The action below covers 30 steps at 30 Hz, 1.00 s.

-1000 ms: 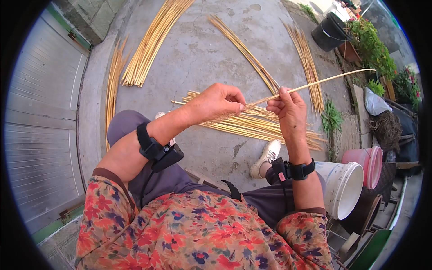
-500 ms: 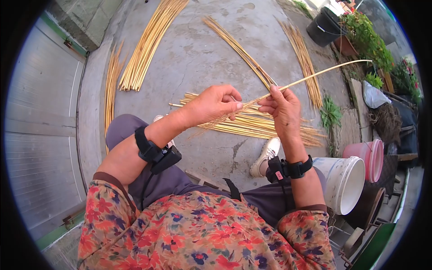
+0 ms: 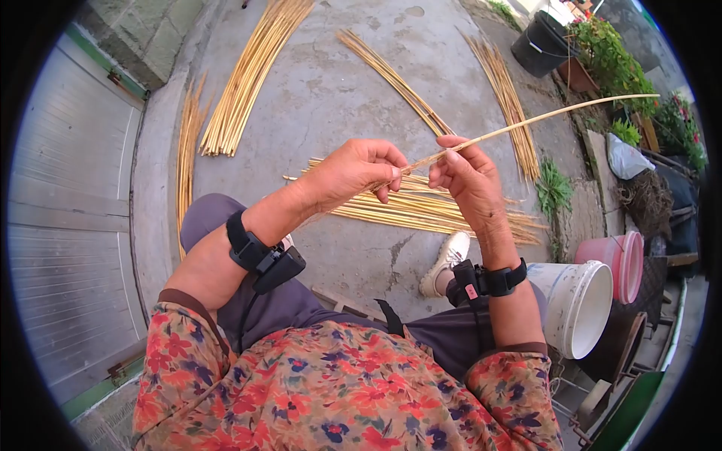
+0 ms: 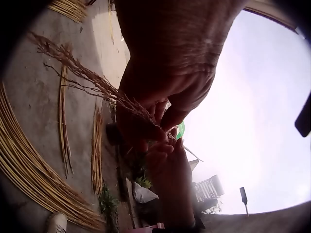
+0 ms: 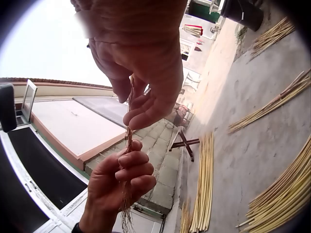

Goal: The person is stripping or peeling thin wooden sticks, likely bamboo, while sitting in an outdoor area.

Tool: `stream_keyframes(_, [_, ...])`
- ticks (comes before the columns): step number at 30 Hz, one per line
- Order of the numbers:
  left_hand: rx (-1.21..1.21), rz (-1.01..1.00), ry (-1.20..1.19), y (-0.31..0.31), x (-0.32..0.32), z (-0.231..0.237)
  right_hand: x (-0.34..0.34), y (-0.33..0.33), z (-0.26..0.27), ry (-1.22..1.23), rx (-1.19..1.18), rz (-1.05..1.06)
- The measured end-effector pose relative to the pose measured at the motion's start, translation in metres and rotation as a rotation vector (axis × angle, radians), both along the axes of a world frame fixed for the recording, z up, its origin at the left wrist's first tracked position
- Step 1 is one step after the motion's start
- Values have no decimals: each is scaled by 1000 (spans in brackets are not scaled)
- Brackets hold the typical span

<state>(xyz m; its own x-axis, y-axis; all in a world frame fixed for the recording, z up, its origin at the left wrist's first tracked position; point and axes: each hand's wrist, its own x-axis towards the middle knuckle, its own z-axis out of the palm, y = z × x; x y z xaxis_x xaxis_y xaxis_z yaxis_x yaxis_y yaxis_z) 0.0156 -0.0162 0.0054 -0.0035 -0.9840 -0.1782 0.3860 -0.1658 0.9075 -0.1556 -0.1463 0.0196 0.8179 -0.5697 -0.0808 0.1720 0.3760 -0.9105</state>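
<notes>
In the head view a long, thin, dry plant stalk (image 3: pixel 556 118) slants up to the right across both hands. My left hand (image 3: pixel 357 174) pinches its brushy, branched end (image 4: pixel 92 80) between thumb and fingers. A short way up the stalk, my right hand (image 3: pixel 474 180) pinches it with thumb and forefinger, the other fingers loosely bent. The right wrist view has the left fingers below the right ones, with thin strands (image 5: pixel 127 199) hanging past the left hand. Under the hands, a pile of similar stalks (image 3: pixel 421 214) lies on the concrete.
Further stalk bundles lie on the ground: a thick one (image 3: pixel 252 83) and a thin one (image 3: pixel 192 150) at left, others (image 3: pixel 398 79) (image 3: pixel 508 98) ahead and right. A white bucket (image 3: pixel 568 301), pink bucket (image 3: pixel 617 263), black bucket (image 3: pixel 538 45) and plants stand right. A metal door (image 3: pixel 79 203) borders the left.
The stalk has shifted to the right, its bare tip reaching further out. My left hand has moved slightly left, and my right forefinger now lies straighter over the stalk.
</notes>
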Motion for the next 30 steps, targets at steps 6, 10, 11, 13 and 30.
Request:
stream_keyframes(6, [-177, 103, -410, 1, -11, 5, 2, -1, -3, 98, -82, -12])
stream_keyframes(10, [-125, 113, -575, 3, -8, 11, 3, 1, -5, 151, -96, -97])
stream_keyframes(11, [-129, 120, -599, 3, -9, 11, 3, 1, -6, 167, -99, -119])
stream_keyframes(13, [-131, 128, -622, 3, -9, 12, 3, 1, -6, 170, -87, -111])
stream_keyframes(30, [-20, 62, -309, -1, -7, 6, 7, 4, -10, 170, -84, -64])
